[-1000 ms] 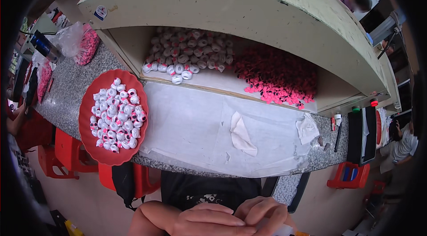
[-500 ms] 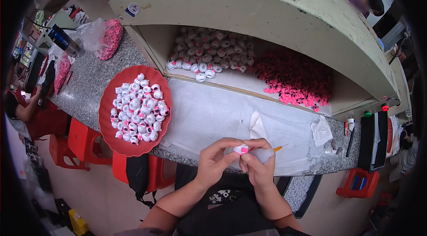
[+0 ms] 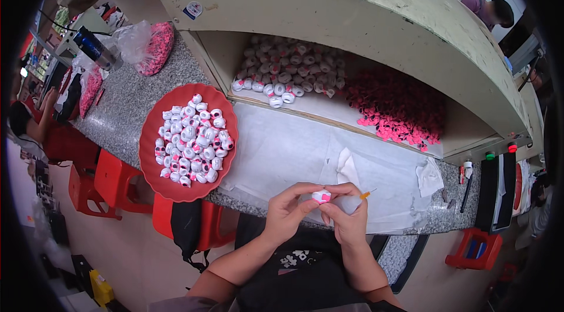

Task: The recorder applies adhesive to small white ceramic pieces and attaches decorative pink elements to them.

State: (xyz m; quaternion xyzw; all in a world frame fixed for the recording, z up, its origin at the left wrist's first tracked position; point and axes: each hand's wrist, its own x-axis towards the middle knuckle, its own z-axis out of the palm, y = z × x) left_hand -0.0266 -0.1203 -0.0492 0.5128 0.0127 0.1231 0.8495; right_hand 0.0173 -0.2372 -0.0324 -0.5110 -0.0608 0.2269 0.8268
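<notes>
Close in front of my body, my left hand (image 3: 285, 211) pinches a small white rounded piece with pink patches (image 3: 321, 197) between thumb and fingers. My right hand (image 3: 351, 224) is closed around a translucent squeeze bottle (image 3: 349, 204). The bottle's orange nozzle with a thin needle (image 3: 365, 195) points off to the right, away from the piece. My right thumb and fingertips also meet the white piece, so both hands touch it. To the left, a red scalloped tray (image 3: 150, 162) holds many similar white pieces with pink and black marks.
A cream hooded box (image 3: 329, 6) stands behind, with piled white pieces (image 3: 288, 71) and pink cut-outs (image 3: 405, 115) inside. White paper (image 3: 270, 141) covers the worktop. Crumpled tissues (image 3: 430, 177) lie right. Bags of pink pieces (image 3: 155, 50) sit far left; red stools (image 3: 120, 180) stand below.
The view has shifted slightly, so the surroundings appear a little further right. The piece appears slightly turned between my fingers, showing more pink patches. Both hands keep their grip.
</notes>
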